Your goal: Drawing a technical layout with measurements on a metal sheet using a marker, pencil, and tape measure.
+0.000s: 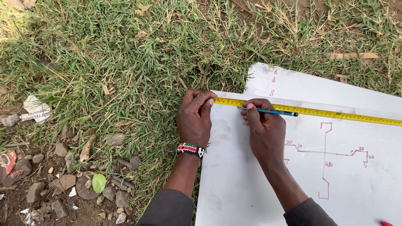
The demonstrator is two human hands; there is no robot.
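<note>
Nearest, a white sheet (259,184) lies on the grass (138,58), red sketch lines (324,155) toward its right side. Judging by the pose, a measurement is being marked: the left hand (194,119) pins the yellow tape measure's (318,112) end at the sheet's left edge, fingers pressed down, while the right hand (261,125) grips a blue pencil (272,111) against the tape. Stones (63,184) and litter lie left, clear of the work.

Tape measure (310,111) lies across sheet (251,175) (grass (125,62) left, behind).
</note>
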